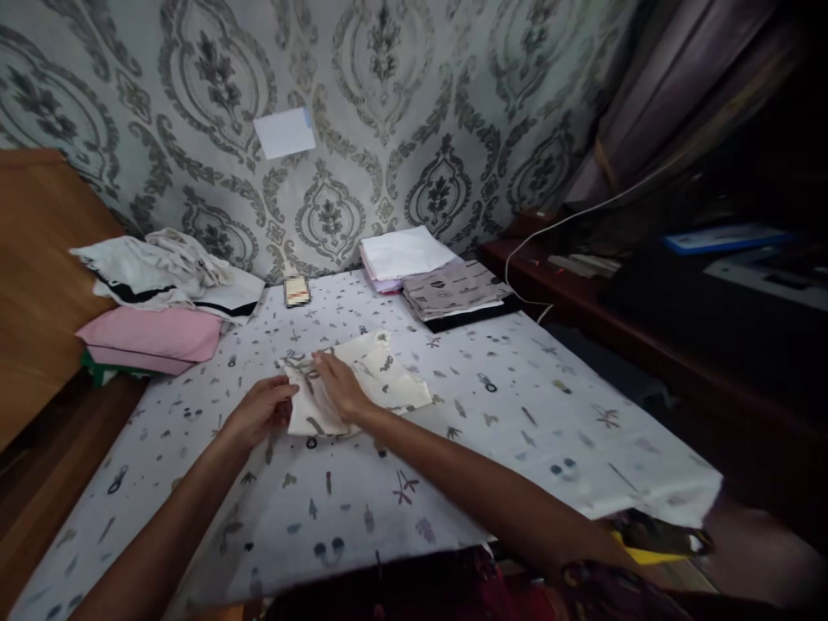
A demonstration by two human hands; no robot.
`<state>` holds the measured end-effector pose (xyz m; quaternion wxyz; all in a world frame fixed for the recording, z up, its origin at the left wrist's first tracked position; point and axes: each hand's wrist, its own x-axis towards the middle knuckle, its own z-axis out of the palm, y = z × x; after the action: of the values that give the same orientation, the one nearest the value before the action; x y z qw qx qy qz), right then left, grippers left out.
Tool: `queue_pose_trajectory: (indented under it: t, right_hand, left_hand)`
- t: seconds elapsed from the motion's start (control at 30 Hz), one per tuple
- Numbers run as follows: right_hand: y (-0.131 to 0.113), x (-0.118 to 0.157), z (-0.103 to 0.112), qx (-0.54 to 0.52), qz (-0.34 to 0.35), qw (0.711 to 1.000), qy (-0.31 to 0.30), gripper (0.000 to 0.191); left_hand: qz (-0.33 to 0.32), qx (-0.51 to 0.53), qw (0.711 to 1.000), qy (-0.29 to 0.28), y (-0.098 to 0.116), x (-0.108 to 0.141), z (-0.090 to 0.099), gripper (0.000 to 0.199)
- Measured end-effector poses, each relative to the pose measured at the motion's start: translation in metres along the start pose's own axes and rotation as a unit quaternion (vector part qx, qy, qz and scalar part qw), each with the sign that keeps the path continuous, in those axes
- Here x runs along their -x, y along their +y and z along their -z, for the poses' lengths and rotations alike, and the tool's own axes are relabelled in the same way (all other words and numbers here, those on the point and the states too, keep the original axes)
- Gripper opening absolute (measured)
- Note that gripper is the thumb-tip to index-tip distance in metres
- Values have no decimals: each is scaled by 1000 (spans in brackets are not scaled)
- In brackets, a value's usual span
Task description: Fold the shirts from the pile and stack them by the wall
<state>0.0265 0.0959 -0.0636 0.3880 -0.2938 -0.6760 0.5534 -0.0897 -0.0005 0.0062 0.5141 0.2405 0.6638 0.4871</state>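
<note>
A cream cloth with grey-brown printed marks (388, 375) lies partly folded on the patterned table cover. At its left edge, my left hand (262, 410) has thumb and fingers closed on the fabric. My right hand (340, 388) rests on top of the cloth, fingers stretched out and pressing lightly against it. Part of the cloth is hidden under my right palm. The cloth's right corner spreads out past my right wrist.
A pile of white garments (161, 267) sits on a pink folded item (155, 338) at the left. Folded white cloths (407, 254) and a grey printed cloth (456, 289) lie at the back. A small box (297, 291) stands near the wall; a white cable (582, 211) hangs at right.
</note>
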Motion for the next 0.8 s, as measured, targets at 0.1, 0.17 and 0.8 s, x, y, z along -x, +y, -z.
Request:
queue_pose_trajectory:
  t: [0.1, 0.17, 0.8]
  right_hand:
    - [-6, -11, 16, -231, -82, 967, 66, 49]
    - [-9, -16, 33, -370, -145, 915, 65, 53]
    - [1, -28, 115, -445, -188, 868, 112, 41]
  left_hand:
    - [-63, -1, 998, -11, 21, -7, -31, 35]
    - [-109, -21, 992, -56, 31, -15, -55, 37]
    - [-394, -462, 794, 27, -32, -82, -139, 62]
